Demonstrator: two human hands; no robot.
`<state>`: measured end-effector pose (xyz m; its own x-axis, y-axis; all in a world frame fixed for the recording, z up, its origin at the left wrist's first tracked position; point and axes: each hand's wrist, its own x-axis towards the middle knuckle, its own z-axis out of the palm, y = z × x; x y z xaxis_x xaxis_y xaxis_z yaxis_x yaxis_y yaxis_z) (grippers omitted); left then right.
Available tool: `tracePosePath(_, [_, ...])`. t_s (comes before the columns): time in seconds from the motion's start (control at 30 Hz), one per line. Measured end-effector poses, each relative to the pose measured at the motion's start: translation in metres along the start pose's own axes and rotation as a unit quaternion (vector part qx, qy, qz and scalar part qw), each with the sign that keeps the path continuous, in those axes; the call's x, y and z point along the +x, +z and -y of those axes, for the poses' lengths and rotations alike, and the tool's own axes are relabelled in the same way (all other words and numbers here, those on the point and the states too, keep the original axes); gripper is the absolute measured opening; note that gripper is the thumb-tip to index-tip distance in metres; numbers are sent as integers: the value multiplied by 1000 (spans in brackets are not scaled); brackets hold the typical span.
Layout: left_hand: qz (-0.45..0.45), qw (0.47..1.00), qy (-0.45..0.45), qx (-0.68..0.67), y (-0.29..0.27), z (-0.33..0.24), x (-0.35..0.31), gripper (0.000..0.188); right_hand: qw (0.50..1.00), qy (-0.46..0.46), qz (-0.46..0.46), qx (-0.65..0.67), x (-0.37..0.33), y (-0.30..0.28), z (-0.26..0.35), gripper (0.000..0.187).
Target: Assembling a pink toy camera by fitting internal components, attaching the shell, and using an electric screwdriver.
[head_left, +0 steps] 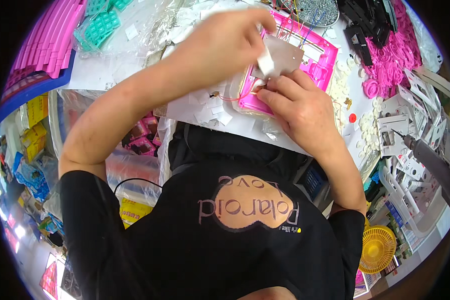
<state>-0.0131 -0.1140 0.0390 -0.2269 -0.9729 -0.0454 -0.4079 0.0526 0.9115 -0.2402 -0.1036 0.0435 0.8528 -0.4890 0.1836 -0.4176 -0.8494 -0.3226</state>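
A pink plastic casing [330, 54] lies on the worktable, with thin coloured wires and a flat brownish-grey board [288, 56] in it. Over its left side is my left hand [232, 42], smeared by motion, its fingers closed on a white strip [266, 63] beside the board. My right hand [305, 107] rests on the casing's near part. Its thumb and fingers are pinched together near the lower left corner; what lies between them is mostly hidden. Red wires [228, 98] run out from the casing's left edge.
Loose white paper squares [216, 109] lie left of the casing. A tray of screws [317, 11] stands behind it. White round parts [369, 125], pink parts [392, 60], and a power screwdriver [430, 160] are at the right. Stacked pink panels [45, 40] and green keypads [99, 30] are at the left.
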Motion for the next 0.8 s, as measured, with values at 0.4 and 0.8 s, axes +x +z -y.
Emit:
tracePosePath(0.4, [1,996,81,22,-3,7,-70,10,998,66,2,-4,-9,5,18,50])
tracePosePath(0.8, [37,880,-143,-452,18,-1,-21,17,987,52,151,-7,-2,-21,17,58])
